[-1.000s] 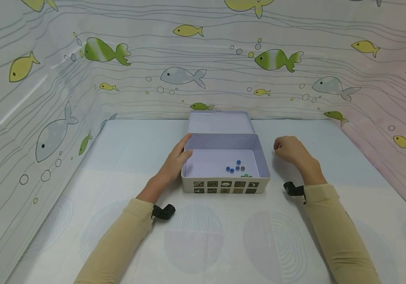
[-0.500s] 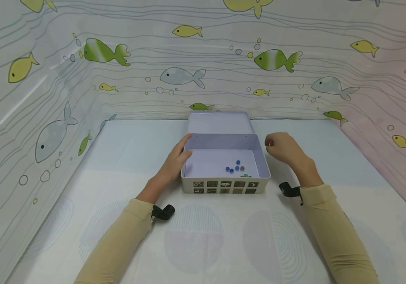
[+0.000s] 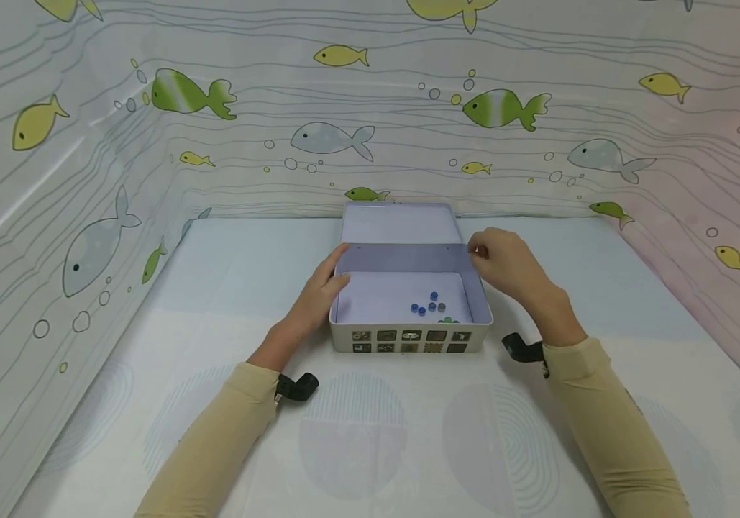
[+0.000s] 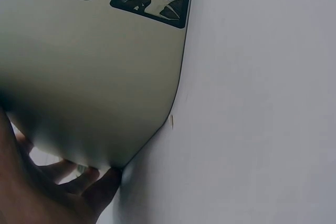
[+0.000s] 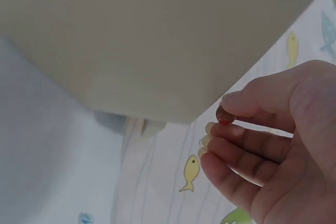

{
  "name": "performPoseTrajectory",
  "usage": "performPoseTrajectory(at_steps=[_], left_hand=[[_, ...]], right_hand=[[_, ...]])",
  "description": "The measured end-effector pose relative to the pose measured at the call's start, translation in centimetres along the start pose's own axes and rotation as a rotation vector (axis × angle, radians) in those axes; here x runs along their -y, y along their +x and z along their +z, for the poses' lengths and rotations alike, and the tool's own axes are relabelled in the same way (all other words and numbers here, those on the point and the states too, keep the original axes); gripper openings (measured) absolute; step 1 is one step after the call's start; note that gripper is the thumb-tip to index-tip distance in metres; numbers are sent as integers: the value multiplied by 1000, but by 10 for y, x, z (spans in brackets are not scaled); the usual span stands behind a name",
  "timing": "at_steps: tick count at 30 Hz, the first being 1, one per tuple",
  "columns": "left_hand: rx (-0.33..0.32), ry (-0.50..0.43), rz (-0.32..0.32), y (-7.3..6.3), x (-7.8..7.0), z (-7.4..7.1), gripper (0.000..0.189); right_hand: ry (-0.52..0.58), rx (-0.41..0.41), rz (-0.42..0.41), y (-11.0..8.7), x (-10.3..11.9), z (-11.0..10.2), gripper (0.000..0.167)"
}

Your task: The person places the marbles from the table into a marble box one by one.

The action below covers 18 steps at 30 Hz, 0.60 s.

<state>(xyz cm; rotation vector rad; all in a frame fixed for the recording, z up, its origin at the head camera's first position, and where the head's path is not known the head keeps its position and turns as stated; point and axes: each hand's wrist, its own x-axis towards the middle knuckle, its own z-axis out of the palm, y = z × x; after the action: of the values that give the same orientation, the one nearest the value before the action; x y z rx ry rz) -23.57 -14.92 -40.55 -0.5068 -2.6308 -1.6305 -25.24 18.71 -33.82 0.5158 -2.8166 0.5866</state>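
Note:
A pale tin box (image 3: 408, 338) with small square pictures on its front stands with its hinged lid (image 3: 402, 224) tipped back. Inside, toward the front right, lie several blue marbles (image 3: 434, 296), a greyish marble (image 3: 441, 307) and some green marbles (image 3: 449, 319) partly hidden by the front wall. My left hand (image 3: 315, 298) holds the box's left side, thumb over the rim, fingers round the outside toward the back corner. Beside the back right corner, my right hand (image 3: 510, 267) pinches a reddish-brown marble (image 5: 224, 115) between thumb and forefinger, as the right wrist view shows.
In the right wrist view, a blue marble (image 5: 85, 217) lies on the pale cloth outside the box. A fish-patterned curtain (image 3: 408, 129) hangs behind the table (image 3: 247, 259). Each sleeve carries a black wrist camera (image 3: 298, 387).
My right hand has moved left and away from me, from beside the box to its back right corner. My left hand and the box have stayed in place.

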Motion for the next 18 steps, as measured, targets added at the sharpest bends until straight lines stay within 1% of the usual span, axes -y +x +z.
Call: performPoseTrajectory(at_steps=[1,6,8,13,15,18], left_hand=[[2,-1,-2,0,-1,0,60],[30,5,-34,-11,-30,-6,60],[38,4,-43,-11,-33,-7,60],[25,2,-22,0,-3,-1,60],[16,8,-16,2,1,1,60],[4,11,-15,2,3,1,60]], right_hand=[[10,2,-7,0,3,0,20],[40,47,-41,-3,18,1,21],[46,67,-64,-4,22,2,21],[48,113,-112,-5,27,10,20],[50,136,-131,-4,28,15,19],[52,170,-176,-2,29,22,17]])
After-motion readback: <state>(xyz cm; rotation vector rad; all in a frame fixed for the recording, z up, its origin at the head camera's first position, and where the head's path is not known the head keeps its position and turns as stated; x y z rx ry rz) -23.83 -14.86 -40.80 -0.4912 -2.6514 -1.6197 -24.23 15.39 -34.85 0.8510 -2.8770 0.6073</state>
